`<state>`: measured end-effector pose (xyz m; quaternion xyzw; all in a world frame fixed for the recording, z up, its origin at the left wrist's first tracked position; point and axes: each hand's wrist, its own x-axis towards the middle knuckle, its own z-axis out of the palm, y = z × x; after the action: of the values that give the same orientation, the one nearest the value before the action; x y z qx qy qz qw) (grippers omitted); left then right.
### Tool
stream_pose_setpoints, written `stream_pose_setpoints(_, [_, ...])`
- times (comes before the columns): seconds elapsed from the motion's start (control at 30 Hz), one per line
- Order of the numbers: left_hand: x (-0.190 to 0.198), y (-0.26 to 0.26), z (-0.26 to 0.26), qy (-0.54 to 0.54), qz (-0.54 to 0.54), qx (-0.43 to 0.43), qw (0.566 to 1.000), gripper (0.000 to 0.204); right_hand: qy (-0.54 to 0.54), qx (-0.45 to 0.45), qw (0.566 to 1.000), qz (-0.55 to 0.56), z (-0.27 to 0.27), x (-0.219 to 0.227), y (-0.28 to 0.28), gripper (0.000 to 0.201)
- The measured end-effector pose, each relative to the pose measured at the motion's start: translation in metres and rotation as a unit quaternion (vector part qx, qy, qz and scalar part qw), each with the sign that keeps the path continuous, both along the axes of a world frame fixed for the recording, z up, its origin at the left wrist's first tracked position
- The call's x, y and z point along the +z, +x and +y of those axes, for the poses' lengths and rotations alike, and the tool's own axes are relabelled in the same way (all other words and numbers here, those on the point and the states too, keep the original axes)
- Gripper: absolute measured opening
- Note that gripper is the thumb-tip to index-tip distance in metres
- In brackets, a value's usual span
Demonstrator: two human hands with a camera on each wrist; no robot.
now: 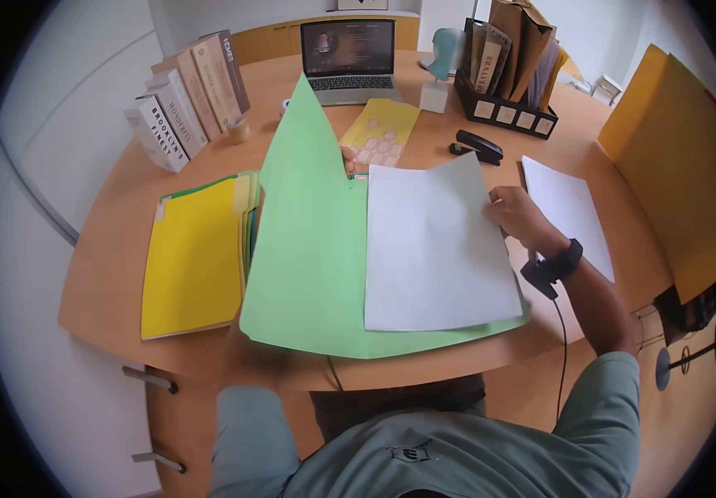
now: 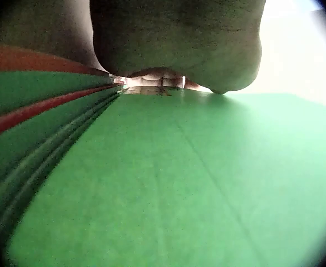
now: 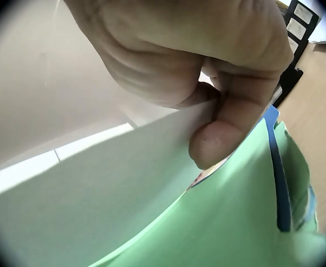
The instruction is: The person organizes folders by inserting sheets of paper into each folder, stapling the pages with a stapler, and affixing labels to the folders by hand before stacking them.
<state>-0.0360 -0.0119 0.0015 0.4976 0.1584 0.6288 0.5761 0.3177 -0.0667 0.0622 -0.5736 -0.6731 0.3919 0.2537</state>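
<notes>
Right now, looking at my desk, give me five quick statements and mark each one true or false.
1. The right hand pinches a white sheet by its edge. True.
2. The green folder is closed. False: the green folder is open, its left flap raised.
3. The laptop stands open toward the back of the table. True.
4. The stapler is in the right hand. False: the stapler lies on the table, beyond the hand.
5. The books lie flat in a pile. False: the books stand on end in a row.
</notes>
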Motion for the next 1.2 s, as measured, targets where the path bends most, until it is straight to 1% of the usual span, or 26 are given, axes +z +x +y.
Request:
stream_pose_setpoints(0.13, [-0.001, 0.001, 0.0, 0.002, -0.001, 0.0, 1.0, 0.035, 0.0, 0.047, 0.999, 0.025, 0.0, -0.002, 0.004, 0.021])
stream_pose_setpoints(0.23, [0.0, 0.002, -0.001, 0.003, 0.001, 0.002, 1.0, 0.035, -0.003, 0.03, 1.0, 0.01, 0.004, -0.005, 0.003, 0.021])
stream_pose_setpoints(0.33, [0.001, 0.0, -0.005, 0.001, 0.004, 0.005, 1.0, 0.035, -0.016, 0.043, 0.999, 0.007, -0.002, 0.002, -0.005, 0.022])
stream_pose_setpoints(0.43, [0.004, -0.001, -0.004, 0.001, 0.005, 0.006, 1.0, 0.035, -0.009, 0.062, 0.998, 0.019, 0.002, -0.005, -0.004, 0.023])
stream_pose_setpoints(0.63, [0.005, -0.005, -0.006, 0.0, 0.009, 0.011, 1.0, 0.035, -0.017, 0.046, 0.998, -0.026, -0.003, 0.004, -0.005, 0.027])
stream_pose_setpoints(0.73, [0.005, -0.005, -0.008, -0.001, 0.011, 0.012, 1.0, 0.035, -0.005, 0.028, 0.999, -0.038, -0.005, 0.004, -0.003, 0.027])
stream_pose_setpoints(0.83, [0.004, -0.006, -0.009, -0.002, 0.011, 0.013, 1.0, 0.035, 0.01, 0.031, 0.999, -0.042, -0.005, 0.006, -0.002, 0.025])
stream_pose_setpoints(0.9, [0.003, -0.007, -0.012, -0.004, 0.012, 0.016, 1.0, 0.035, 0.009, 0.018, 0.999, -0.041, -0.005, 0.006, -0.003, 0.026])
stream_pose_setpoints(1.1, [0.002, -0.008, -0.012, -0.006, 0.013, 0.017, 1.0, 0.035, 0.014, 0.019, 0.999, -0.045, 0.001, -0.002, -0.001, 0.03])
stream_pose_setpoints(1.2, [0.002, -0.009, -0.012, -0.007, 0.014, 0.018, 1.0, 0.035, 0.006, 0.016, 0.999, -0.051, -0.001, 0.001, -0.003, 0.032])
